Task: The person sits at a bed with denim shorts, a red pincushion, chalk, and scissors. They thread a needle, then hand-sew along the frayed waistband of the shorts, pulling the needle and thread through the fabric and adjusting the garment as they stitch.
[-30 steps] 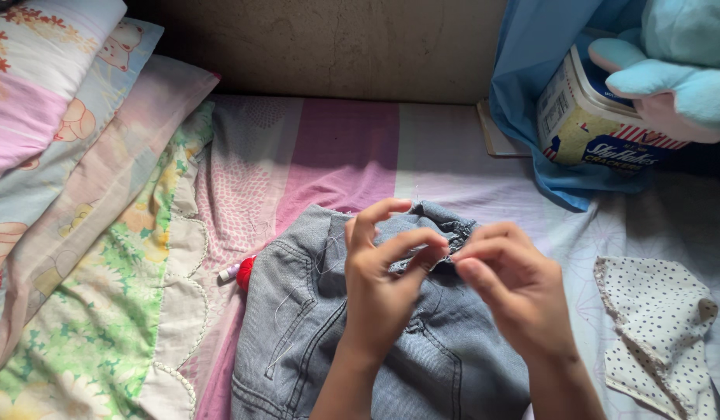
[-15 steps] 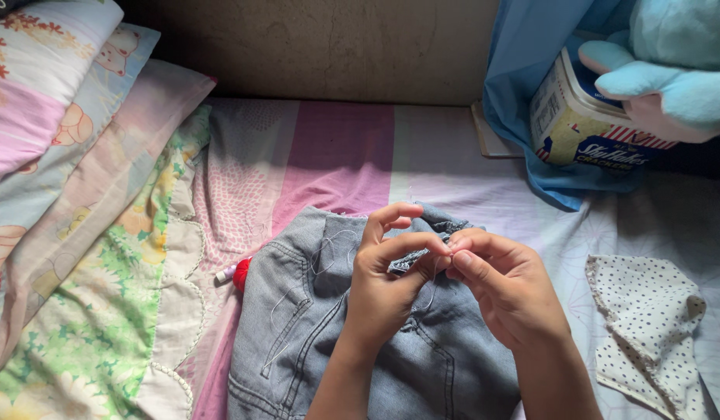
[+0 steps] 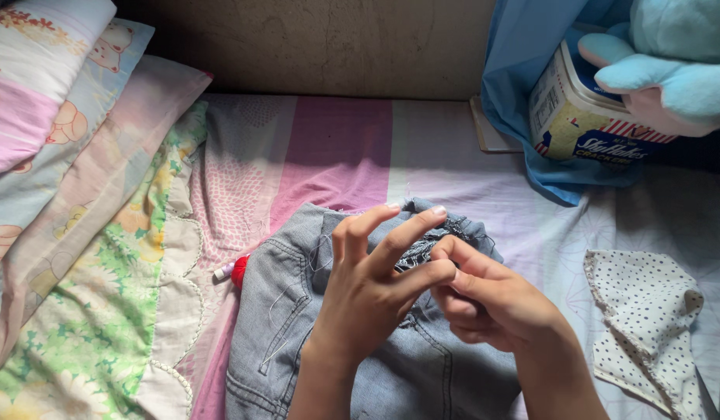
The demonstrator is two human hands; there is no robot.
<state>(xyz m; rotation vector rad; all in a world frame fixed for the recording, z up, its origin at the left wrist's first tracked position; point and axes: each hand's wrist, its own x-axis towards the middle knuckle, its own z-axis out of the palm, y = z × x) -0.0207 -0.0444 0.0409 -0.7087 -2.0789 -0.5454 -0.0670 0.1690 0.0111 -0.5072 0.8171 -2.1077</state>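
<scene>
A pair of light grey denim jeans (image 3: pixel 298 327) lies on the bed in front of me, with a frayed, torn edge (image 3: pixel 445 233) at the top. My left hand (image 3: pixel 375 288) rests on the jeans with fingers spread upward, and a thin thread runs from it down across the denim. My right hand (image 3: pixel 492 299) pinches something tiny at the frayed edge, its fingertips touching my left fingers. What is pinched is too small to make out.
A red and white spool-like object (image 3: pixel 234 271) peeks out at the jeans' left side. A white dotted cloth piece (image 3: pixel 648 327) lies at the right, with scissor tips (image 3: pixel 714 397) below it. Patterned pillows (image 3: pixel 57 155), a tin box (image 3: pixel 585 117) and a blue plush toy (image 3: pixel 671 62) border the bed.
Both hands stayed at the frayed edge. My left fingers have spread and lifted, and my right hand has closed in against them.
</scene>
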